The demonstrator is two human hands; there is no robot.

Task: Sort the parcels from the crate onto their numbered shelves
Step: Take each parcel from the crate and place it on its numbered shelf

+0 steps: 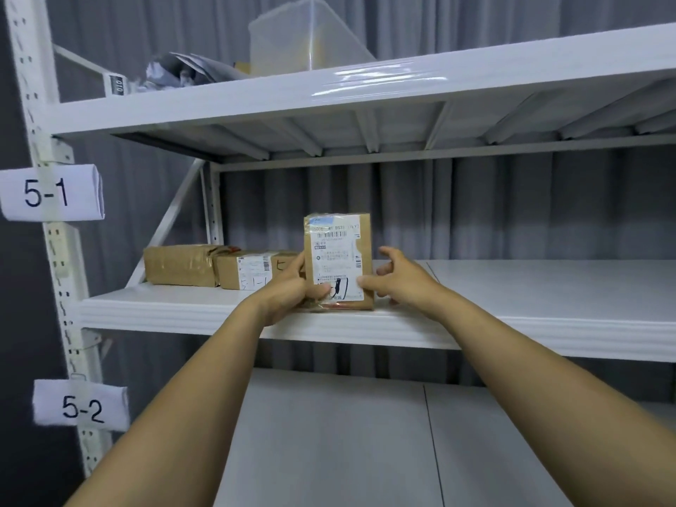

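Note:
A small brown cardboard parcel [338,250] with a white shipping label stands upright on the front edge of the white shelf [512,323] marked by the paper tag 5-1 [47,193]. My left hand [289,287] grips its lower left side. My right hand [398,279] pinches its lower right edge with thumb and fingers. Two more brown parcels lie on the same shelf to the left: a taped one [179,265] and one [248,268] with a label and handwritten marks.
The tag 5-2 [82,406] marks the lower shelf [347,433]. The top shelf [402,82] carries a translucent plastic box [303,38] and crumpled grey bags [183,71]. A perforated white upright [55,250] stands at the left. Grey curtain hangs behind.

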